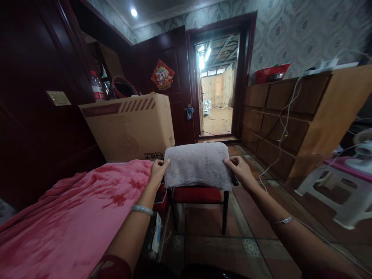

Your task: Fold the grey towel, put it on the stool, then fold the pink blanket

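Bedding in pink, a blanket (69, 217), fills the left foreground below a cardboard box (130, 128). Left hand (158, 170) pinches the left edge of a grey folded towel (197, 164), fingers closed on the cloth. The towel lies flat across the red stool (197, 195), long axis running left to right between the 2 hands. Right hand (240, 168) grips the right edge likewise, equally near. White plastic stool (334, 193) stands far right.
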The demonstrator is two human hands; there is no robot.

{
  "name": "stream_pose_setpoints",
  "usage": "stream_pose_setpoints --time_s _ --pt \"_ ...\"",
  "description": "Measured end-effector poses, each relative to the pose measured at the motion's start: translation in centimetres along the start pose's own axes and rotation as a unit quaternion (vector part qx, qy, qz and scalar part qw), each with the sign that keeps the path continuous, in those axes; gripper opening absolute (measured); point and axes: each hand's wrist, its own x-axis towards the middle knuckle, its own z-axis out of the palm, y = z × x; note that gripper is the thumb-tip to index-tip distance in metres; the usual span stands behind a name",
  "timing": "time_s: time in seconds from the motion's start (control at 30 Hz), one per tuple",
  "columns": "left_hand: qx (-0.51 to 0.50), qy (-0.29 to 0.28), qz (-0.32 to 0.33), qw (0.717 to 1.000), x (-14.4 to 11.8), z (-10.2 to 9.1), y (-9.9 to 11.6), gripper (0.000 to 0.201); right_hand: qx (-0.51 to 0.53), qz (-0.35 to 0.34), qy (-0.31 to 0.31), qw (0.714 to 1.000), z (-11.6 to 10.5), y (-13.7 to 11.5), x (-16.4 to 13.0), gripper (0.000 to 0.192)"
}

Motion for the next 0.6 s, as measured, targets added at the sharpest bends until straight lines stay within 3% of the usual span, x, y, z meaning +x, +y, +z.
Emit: stream_pose_setpoints --time_s 0.2,0.4,0.47,0.6 --pt "-0.021 -0.009 -0.012 1.0 -0.1 0.4 -0.1 0.058 0.072 0.009 -0.088 0.994 0.9 -0.3 -0.7 0.062" --pt "-0.032 -0.009 0.011 0.999 -0.4 0.7 -0.3 0.049 0.108 -0.007 -0.085 0.99 1.5 0.0 -0.4 0.059" --pt "-0.037 -0.007 0.012 0.999 -0.4 0.5 -0.4 0.046 0.102 -0.021 -0.053 0.993 1.0 -0.2 -0.7 0.061" --pt "-0.025 0.021 0.0 0.999 -2.1 -1.7 -1.2 0.041 0.063 -0.093 0.123 0.986 0.0 -2.5 -3.9 0.056"
